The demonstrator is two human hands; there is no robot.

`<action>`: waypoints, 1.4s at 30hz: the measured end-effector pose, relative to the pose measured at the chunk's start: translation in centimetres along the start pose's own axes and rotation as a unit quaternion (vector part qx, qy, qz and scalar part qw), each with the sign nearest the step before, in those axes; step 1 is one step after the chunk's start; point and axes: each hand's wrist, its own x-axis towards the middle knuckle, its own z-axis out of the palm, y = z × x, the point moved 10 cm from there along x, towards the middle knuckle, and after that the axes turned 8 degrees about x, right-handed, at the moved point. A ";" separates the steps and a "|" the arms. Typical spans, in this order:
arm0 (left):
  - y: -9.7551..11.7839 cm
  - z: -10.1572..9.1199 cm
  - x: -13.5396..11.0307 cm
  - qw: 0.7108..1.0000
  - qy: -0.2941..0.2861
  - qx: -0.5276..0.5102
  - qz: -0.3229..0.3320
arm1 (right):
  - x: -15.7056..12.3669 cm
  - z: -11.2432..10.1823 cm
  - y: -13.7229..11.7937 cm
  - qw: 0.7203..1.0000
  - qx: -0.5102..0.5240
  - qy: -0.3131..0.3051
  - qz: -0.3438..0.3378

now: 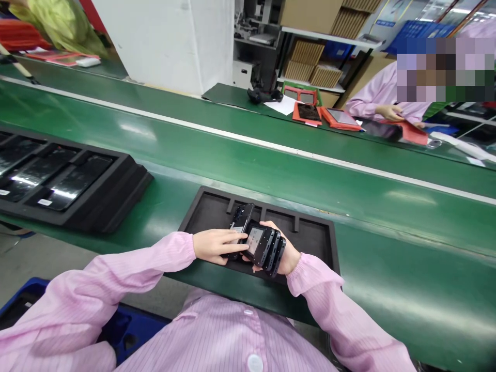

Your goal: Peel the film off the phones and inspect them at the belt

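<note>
My right hand (289, 254) is wrapped round a small stack of black phone bodies (267, 245), whose open backs show a silver-grey battery with printed marks. Another black phone body (242, 219) stands tilted at the left of the stack, and my left hand (217, 245) grips it with fingers reaching across towards the stack. Both hands are above a black foam tray (315, 253) with short dividers along its far edge. The lower parts of the phones and some of the fingers are hidden.
At the left, a stack of black foam trays (127, 178) holds several dark glossy phone-shaped pieces (79, 181). A green bench (406, 263) runs across, with a pale rail behind it. Across it, a co-worker's hands (391, 112) handle a red piece near red trays (341, 120). Blue bins (129, 330) are below.
</note>
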 end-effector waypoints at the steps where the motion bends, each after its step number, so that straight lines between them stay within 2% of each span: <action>1: 0.1 -0.3 0.3 1.000 0.015 0.001 -0.005 | -0.1 -0.1 0.1 1.000 0.002 0.004 0.001; 3: 0.4 -1.4 1.1 0.998 0.050 0.005 -0.027 | -0.3 -0.2 0.4 1.000 0.007 0.010 0.003; 5: 0.6 -2.9 2.3 0.994 0.076 0.001 -0.081 | -0.4 -0.2 0.6 1.000 0.016 0.016 -0.005; 10: -0.5 -6.4 6.0 0.950 0.080 -0.079 -0.293 | 0.2 0.6 0.6 0.996 0.069 -0.014 -0.062; 13: -1.8 -6.6 7.2 0.916 0.050 -0.122 -0.379 | 0.9 1.1 0.8 0.994 0.081 -0.023 -0.074; 17: -4.3 -5.0 5.6 0.860 0.068 -0.208 -0.461 | 1.3 2.0 -0.2 0.989 0.091 -0.030 -0.112; 19: -4.8 -3.8 4.7 0.854 0.081 -0.281 -0.429 | 1.1 2.1 -0.7 0.989 0.080 -0.021 -0.122; 22: -4.3 -2.9 4.4 0.892 0.054 -0.343 -0.290 | 0.7 1.9 -1.0 0.994 0.050 -0.003 -0.102; 24: -4.0 -2.4 4.2 0.918 0.010 -0.328 -0.222 | 0.7 1.6 -0.9 0.997 0.022 0.006 -0.071; 26: -4.3 -1.9 4.4 0.936 -0.024 -0.295 -0.191 | 0.7 1.4 -1.0 0.998 -0.004 0.013 -0.058; 27: -4.6 -1.8 4.7 0.943 -0.027 -0.276 -0.181 | 0.8 1.3 -1.1 0.998 -0.013 0.020 -0.058; 29: -5.1 -2.0 5.6 0.954 0.013 -0.246 -0.172 | 0.5 1.5 -1.3 0.997 -0.022 0.040 -0.063; 32: -5.4 -2.3 6.6 0.938 0.114 -0.280 -0.168 | -0.8 2.4 -1.5 0.994 -0.022 0.075 -0.078; 35: -5.0 -1.2 6.8 0.889 0.177 -0.389 -0.165 | -2.7 3.2 -1.8 0.989 -0.020 0.096 -0.111; 38: -4.1 -0.6 6.7 0.866 0.222 -0.422 -0.150 | -3.2 2.3 -1.6 0.988 -0.015 0.105 -0.115; 42: -3.2 -0.6 6.0 0.861 0.263 -0.410 -0.145 | -1.0 0.2 -0.6 0.994 -0.051 0.073 -0.059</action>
